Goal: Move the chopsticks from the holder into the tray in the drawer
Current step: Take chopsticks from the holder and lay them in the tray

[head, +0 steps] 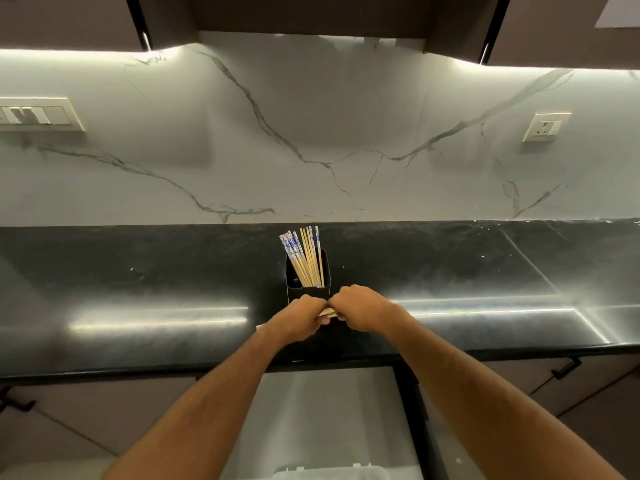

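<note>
Both the left hand (pixel 300 318) and right hand (pixel 360 308) grasp a bundle of wooden chopsticks (pixel 328 312) together. They meet just in front of the black rectangular holder (pixel 308 292) on the tabletop (pixel 138 289).

Light comes from strips under the upper cabinets (pixel 332 15), washing the marble wall (pixel 311 133) in a bright, slightly greenish glow that burns out to white along the top edge. The glossy black surface (pixel 138 271) throws back long streaks of glare on both sides, while the open drawer (pixel 329 410) below is dimmer and hazy. The wide lens bows the straight lines toward the edges, and the whole picture is a little soft, most of all at the corners.
</note>
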The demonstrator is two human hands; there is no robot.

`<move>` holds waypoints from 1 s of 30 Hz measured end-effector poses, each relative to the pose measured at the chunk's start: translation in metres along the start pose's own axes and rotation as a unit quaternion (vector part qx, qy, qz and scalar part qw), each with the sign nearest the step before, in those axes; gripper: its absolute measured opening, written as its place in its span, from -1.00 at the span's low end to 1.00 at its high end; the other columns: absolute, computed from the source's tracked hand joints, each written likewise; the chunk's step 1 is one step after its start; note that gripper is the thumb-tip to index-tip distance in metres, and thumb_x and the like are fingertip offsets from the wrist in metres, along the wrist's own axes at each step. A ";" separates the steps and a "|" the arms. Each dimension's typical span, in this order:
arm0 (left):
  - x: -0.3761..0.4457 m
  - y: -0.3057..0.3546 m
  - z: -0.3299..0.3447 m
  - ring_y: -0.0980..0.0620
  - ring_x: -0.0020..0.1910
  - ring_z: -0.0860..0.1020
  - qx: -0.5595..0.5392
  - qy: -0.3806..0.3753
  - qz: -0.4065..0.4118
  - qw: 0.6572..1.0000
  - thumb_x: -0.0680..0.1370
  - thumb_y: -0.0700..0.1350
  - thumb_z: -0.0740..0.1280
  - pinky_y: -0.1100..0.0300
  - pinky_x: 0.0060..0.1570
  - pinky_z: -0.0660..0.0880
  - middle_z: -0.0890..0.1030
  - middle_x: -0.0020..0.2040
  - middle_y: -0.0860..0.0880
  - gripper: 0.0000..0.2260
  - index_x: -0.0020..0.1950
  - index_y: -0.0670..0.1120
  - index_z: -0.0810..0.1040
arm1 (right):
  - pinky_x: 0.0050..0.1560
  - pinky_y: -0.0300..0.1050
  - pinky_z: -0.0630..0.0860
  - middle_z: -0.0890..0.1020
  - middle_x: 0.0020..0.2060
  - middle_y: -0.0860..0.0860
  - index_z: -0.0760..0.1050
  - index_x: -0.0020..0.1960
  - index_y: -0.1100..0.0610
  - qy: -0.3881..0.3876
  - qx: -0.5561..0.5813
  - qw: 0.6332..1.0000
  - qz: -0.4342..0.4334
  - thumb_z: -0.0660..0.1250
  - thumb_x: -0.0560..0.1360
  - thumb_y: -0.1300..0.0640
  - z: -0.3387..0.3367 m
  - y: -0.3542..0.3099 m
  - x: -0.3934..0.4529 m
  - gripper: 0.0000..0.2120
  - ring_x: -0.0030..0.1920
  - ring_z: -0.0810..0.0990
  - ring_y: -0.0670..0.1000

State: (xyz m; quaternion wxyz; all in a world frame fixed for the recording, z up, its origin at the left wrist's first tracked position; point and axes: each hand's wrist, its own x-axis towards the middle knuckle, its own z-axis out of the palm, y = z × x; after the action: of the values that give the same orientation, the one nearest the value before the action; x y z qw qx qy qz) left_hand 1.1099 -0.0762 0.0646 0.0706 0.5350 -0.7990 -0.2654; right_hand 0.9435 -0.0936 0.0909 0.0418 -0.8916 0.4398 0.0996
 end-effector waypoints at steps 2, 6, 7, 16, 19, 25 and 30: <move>-0.002 0.003 0.009 0.01 -0.07 0.61 0.018 0.012 -0.013 1.000 0.64 -0.10 0.29 0.05 0.05 0.56 0.63 -0.03 -0.05 -0.89 0.12 -0.05 0.57 | -0.12 -0.13 0.47 0.54 -0.21 -0.01 0.57 0.04 0.10 -0.008 0.014 1.000 0.014 0.38 0.55 0.21 0.011 0.000 -0.002 -0.92 -0.21 0.52 -0.02; -0.010 0.005 0.031 -0.04 -0.03 0.59 0.110 0.007 -0.038 0.993 0.63 -0.14 0.30 0.03 0.10 0.56 0.62 0.03 -0.09 -0.84 0.20 -0.07 0.54 | -0.15 -0.13 0.46 0.52 -0.23 -0.01 0.57 0.06 0.11 -0.036 0.030 0.998 0.036 0.38 0.56 0.21 0.034 0.000 -0.012 -0.91 -0.20 0.54 0.00; -0.015 0.004 0.039 -0.05 -0.05 0.59 0.138 0.001 -0.043 0.990 0.63 -0.17 0.30 0.04 0.08 0.57 0.61 0.03 -0.10 -0.82 0.22 -0.07 0.52 | -0.11 -0.12 0.51 0.54 -0.20 0.02 0.57 0.09 0.12 -0.043 0.030 0.998 0.039 0.38 0.57 0.21 0.040 0.000 -0.016 -0.89 -0.18 0.55 0.00; -0.081 -0.017 0.117 -0.12 -0.08 0.63 0.219 -0.005 -0.027 0.975 0.58 -0.27 0.32 0.05 -0.05 0.60 0.63 -0.03 -0.12 -0.80 0.19 -0.12 0.52 | -0.07 -0.10 0.50 0.59 -0.08 0.08 0.52 0.10 0.13 -0.053 0.054 0.996 0.049 0.31 0.56 0.28 0.121 -0.036 -0.066 -0.85 -0.08 0.60 0.08; -0.104 -0.022 0.144 -0.10 -0.06 0.62 0.197 -0.008 -0.015 0.980 0.60 -0.22 0.29 0.09 -0.03 0.57 0.63 -0.01 -0.10 -0.84 0.17 -0.09 0.53 | 0.03 -0.07 0.56 0.60 0.02 0.07 0.50 0.17 0.09 -0.034 0.064 0.996 0.049 0.31 0.56 0.24 0.152 -0.058 -0.085 -0.80 -0.01 0.61 0.08; -0.151 -0.033 0.207 -0.10 -0.14 0.62 0.170 -0.037 -0.007 0.985 0.56 -0.34 0.28 0.04 -0.10 0.61 0.64 -0.07 -0.10 -0.80 0.12 -0.11 0.54 | -0.10 -0.05 0.56 0.64 -0.03 0.09 0.53 0.08 0.13 -0.052 0.048 0.997 0.033 0.33 0.52 0.31 0.208 -0.100 -0.123 -0.83 -0.09 0.64 0.11; -0.168 -0.041 0.245 -0.14 -0.11 0.62 0.159 -0.049 -0.005 0.986 0.54 -0.37 0.24 0.03 -0.12 0.55 0.64 -0.03 -0.14 -0.78 0.10 -0.13 0.53 | -0.04 -0.01 0.62 0.67 -0.01 0.11 0.56 0.13 0.16 -0.068 0.051 0.995 0.048 0.35 0.55 0.29 0.250 -0.117 -0.143 -0.82 -0.08 0.67 0.13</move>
State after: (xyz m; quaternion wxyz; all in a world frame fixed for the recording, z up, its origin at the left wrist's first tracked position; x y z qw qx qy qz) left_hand 1.1167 0.1478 -0.1354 -0.0560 0.5297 -0.8309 -0.1611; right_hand 0.9164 0.1293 -0.1247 0.1123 -0.8575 0.4823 0.1394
